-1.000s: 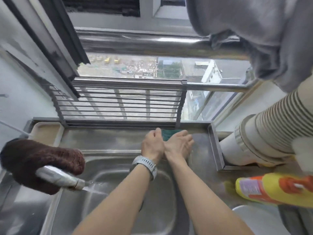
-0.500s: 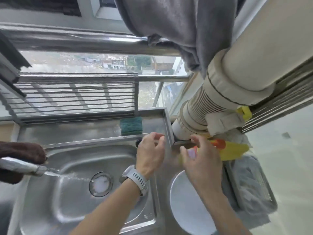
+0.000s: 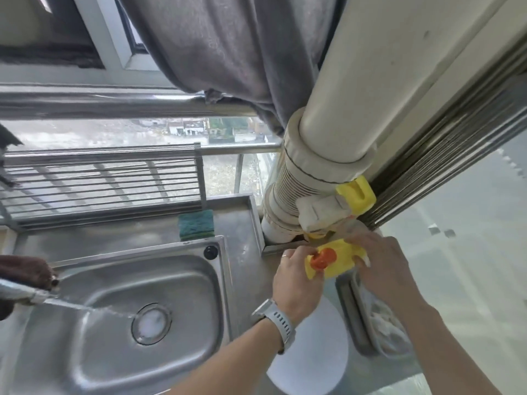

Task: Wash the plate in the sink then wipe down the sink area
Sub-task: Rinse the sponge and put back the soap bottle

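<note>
Both hands, off the sponge (image 3: 196, 225) behind the sink (image 3: 119, 317) moments ago, now grip the yellow bottle (image 3: 332, 260) right of it: left hand (image 3: 296, 283) at the cap, right hand (image 3: 382, 269) round the body; soaping looks next.

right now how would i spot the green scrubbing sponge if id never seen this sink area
Start at the stainless steel sink basin and look to the flat steel ledge behind its far right corner. The green rectangular scrubbing sponge lies there, just below the wire rack's right end. It is the only green, soft-looking thing among bare metal.

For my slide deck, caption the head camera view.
Both hands, left hand and right hand, hold a yellow detergent bottle beside the sink, tap running.
</note>
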`<state>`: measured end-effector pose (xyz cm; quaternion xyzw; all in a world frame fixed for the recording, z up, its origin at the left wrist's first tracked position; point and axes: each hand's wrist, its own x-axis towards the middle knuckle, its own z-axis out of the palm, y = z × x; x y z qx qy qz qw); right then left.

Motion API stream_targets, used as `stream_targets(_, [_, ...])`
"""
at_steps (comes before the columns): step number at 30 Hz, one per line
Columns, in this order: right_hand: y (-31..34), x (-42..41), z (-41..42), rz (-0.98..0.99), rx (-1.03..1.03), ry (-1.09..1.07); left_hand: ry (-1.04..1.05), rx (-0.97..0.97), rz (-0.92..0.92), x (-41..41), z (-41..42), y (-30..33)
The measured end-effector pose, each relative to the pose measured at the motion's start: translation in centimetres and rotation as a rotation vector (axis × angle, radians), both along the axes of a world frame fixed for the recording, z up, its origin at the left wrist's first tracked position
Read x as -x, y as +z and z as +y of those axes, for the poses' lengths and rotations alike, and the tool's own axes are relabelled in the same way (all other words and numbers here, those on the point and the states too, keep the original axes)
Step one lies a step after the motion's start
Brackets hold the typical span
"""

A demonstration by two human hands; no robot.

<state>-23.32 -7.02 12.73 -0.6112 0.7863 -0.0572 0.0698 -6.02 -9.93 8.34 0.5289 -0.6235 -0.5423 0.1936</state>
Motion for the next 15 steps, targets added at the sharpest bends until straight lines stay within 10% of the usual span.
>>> stream_targets(10, [2.4,-8.7,1.6,0.195,0.385,0.153,0.303,0.099,0.121,-9.6,-1.3,2.9])
stream_targets(15, [0.6,-16.2,-2.4,0.095,0.336,-0.048,0.448,-0.174,0.187,-12.5,-5.4,1.2])
